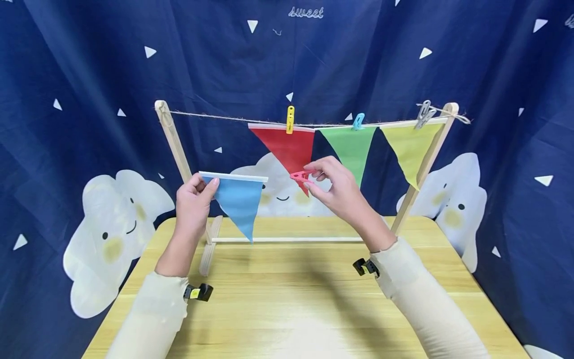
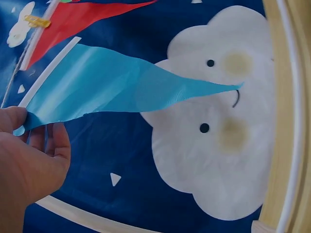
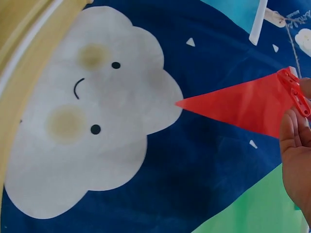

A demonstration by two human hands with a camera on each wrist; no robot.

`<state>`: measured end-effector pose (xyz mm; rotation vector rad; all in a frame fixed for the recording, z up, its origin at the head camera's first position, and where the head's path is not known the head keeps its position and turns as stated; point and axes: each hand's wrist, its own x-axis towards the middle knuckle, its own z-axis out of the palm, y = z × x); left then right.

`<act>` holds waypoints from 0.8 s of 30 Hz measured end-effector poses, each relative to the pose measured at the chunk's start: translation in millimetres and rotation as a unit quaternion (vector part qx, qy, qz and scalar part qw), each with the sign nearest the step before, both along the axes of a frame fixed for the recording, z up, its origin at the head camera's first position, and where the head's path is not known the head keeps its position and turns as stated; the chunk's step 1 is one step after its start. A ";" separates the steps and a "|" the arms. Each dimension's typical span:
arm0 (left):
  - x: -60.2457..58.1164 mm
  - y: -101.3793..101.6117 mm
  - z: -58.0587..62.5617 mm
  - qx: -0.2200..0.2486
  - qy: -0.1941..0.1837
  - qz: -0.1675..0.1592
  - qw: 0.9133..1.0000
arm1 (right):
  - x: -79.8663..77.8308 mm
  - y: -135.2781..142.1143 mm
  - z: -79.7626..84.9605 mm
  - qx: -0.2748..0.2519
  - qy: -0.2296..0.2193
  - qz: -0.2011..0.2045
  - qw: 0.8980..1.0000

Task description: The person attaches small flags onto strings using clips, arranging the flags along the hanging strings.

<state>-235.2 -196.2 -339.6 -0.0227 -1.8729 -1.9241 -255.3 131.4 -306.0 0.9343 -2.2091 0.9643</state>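
Observation:
My left hand (image 1: 194, 202) pinches the left top corner of a blue triangular flag (image 1: 239, 202), whose white-edged top lies nearly level below the string (image 1: 215, 116). In the left wrist view the blue flag (image 2: 112, 82) hangs full length from the thumb and fingers. Between thumb and fingers of my right hand (image 1: 336, 187) is a pink clothespin (image 1: 301, 176), in front of the red flag (image 1: 287, 149). That red flag hangs on the string under a yellow clothespin (image 1: 290, 119). To its right hang a green flag (image 1: 352, 149) with a light blue clothespin (image 1: 358, 121) and a yellow flag (image 1: 412, 147) with a grey clothespin (image 1: 423, 114).
The string runs between a left wooden post (image 1: 172, 139) and a right wooden post (image 1: 423, 169), joined low down by a white rod (image 1: 291, 240). This frame stands on a wooden table (image 1: 278, 304). A dark blue curtain (image 1: 215, 60) with clouds and triangles hangs behind.

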 end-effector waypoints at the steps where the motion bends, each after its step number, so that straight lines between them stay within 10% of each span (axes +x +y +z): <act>1: -0.8 -0.5 1.1 0.012 0.007 -0.001 1.000 | 0.2 -1.2 2.4 -0.001 -0.001 0.000 1.000; 24: -16.5 -3.6 24.4 0.117 0.089 -0.006 0.989 | 2.2 -24.8 40.5 -0.028 0.033 0.033 0.999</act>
